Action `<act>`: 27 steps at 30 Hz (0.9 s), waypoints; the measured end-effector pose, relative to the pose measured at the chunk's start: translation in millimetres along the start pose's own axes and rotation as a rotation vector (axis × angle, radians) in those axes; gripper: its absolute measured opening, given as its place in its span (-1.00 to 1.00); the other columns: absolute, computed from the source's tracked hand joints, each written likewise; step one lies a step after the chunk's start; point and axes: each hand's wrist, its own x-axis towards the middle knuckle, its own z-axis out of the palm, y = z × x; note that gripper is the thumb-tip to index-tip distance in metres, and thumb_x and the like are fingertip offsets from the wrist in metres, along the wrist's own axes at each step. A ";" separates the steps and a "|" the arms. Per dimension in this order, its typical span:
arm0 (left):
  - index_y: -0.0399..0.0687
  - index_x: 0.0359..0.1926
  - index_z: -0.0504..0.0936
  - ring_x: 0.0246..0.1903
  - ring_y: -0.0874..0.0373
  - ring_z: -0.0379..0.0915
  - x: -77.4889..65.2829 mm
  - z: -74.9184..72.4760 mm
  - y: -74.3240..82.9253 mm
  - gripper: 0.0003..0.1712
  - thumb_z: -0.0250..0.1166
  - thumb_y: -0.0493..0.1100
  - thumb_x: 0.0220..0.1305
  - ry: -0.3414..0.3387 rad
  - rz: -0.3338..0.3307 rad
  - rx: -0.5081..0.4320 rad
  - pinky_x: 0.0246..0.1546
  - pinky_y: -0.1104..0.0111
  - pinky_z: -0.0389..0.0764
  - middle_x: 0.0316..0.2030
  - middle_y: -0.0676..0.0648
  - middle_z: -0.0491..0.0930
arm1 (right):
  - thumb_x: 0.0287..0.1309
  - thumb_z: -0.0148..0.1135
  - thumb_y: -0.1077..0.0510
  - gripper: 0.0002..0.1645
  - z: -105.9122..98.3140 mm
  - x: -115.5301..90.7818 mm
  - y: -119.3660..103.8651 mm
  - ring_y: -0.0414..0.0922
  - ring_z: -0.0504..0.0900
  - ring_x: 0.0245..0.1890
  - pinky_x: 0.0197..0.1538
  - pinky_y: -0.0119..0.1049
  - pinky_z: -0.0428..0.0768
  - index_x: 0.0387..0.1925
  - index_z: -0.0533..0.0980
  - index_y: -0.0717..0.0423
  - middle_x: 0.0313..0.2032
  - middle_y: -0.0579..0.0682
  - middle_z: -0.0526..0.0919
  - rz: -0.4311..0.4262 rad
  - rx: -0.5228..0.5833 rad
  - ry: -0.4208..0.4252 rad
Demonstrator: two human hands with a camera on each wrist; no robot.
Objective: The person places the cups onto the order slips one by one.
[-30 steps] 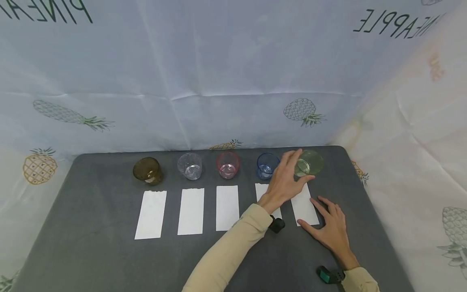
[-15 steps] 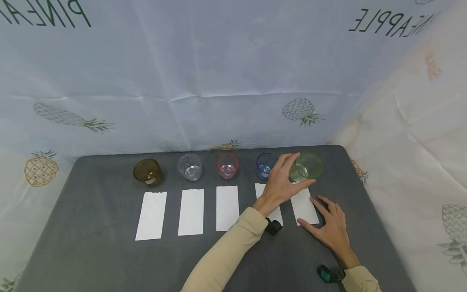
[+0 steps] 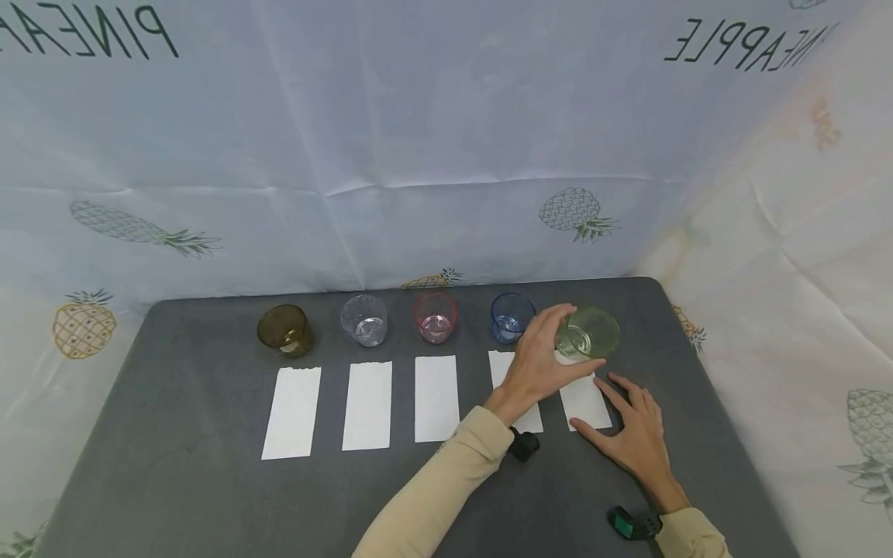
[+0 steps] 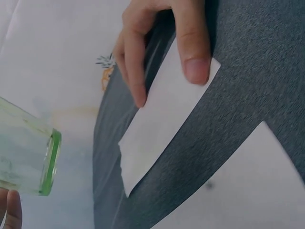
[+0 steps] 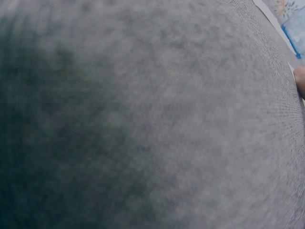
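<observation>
My left hand (image 3: 537,360) grips a clear green drinking glass (image 3: 594,332) near the table's back right corner, thumb on the near side. In the left wrist view the glass (image 4: 24,152) hangs apart from the tabletop, with left-hand fingertips (image 4: 13,210) against it. My right hand (image 3: 633,438) rests with spread fingers on the rightmost white paper strip (image 3: 584,403). Its thumb and a finger touch opposite long edges of the strip in the left wrist view. In the right wrist view only a bit of a finger (image 5: 300,81) shows at the right edge.
Blue (image 3: 512,319), pink (image 3: 436,318), clear (image 3: 364,319) and brown (image 3: 284,329) glasses line the back of the grey table (image 3: 195,418). White paper strips (image 3: 436,399) lie before them. A pineapple-print cloth (image 3: 446,155) hangs behind.
My left hand has come slightly toward me with the green glass, which now overlaps the top of the rightmost strip. The right hand has stayed in place.
</observation>
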 end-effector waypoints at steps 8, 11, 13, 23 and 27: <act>-0.08 0.45 0.36 0.28 0.09 0.48 -9.2 11.3 2.0 -0.07 0.53 0.12 0.16 -0.071 -0.011 -0.010 0.23 0.38 0.58 0.33 -0.07 0.50 | -0.30 0.68 -0.13 0.01 -2.9 0.2 -3.2 0.36 0.34 0.22 0.19 0.50 0.16 0.25 0.56 0.20 0.28 0.35 0.44 0.022 -0.019 -0.017; -0.07 0.46 0.35 0.32 0.09 0.45 -12.6 14.7 2.9 -0.07 0.52 0.12 0.17 -0.088 -0.003 -0.010 0.29 0.36 0.55 0.35 -0.07 0.49 | -0.30 0.68 -0.16 0.01 -3.4 -0.5 -3.4 0.40 0.34 0.21 0.16 0.50 0.18 0.21 0.57 0.25 0.25 0.40 0.43 0.030 -0.034 -0.023; -0.07 0.48 0.33 0.34 0.08 0.44 -14.4 16.2 3.6 -0.05 0.52 0.12 0.17 -0.098 0.000 -0.015 0.30 0.34 0.55 0.36 -0.07 0.48 | -0.31 0.68 -0.16 0.00 -3.6 -0.7 -3.4 0.44 0.33 0.20 0.15 0.51 0.18 0.19 0.58 0.26 0.24 0.43 0.43 0.034 -0.040 -0.026; 0.00 0.57 0.21 0.33 0.12 0.44 -20.8 19.5 2.5 0.06 0.52 0.14 0.16 -0.119 0.002 0.021 0.30 0.40 0.54 0.35 -0.07 0.45 | -0.29 0.67 -0.16 -0.07 -3.9 -0.2 -3.5 0.57 0.29 0.24 0.19 0.63 0.12 0.12 0.60 0.26 0.21 0.49 0.42 0.054 -0.039 -0.038; 0.02 0.54 0.30 0.26 0.16 0.48 -22.6 22.4 1.2 0.02 0.54 0.14 0.14 -0.122 -0.017 0.004 0.25 0.46 0.54 0.30 -0.06 0.46 | -0.30 0.68 -0.15 -0.15 -2.7 0.0 -2.8 0.50 0.33 0.21 0.18 0.60 0.15 0.05 0.63 0.18 0.19 0.45 0.44 0.042 -0.037 -0.026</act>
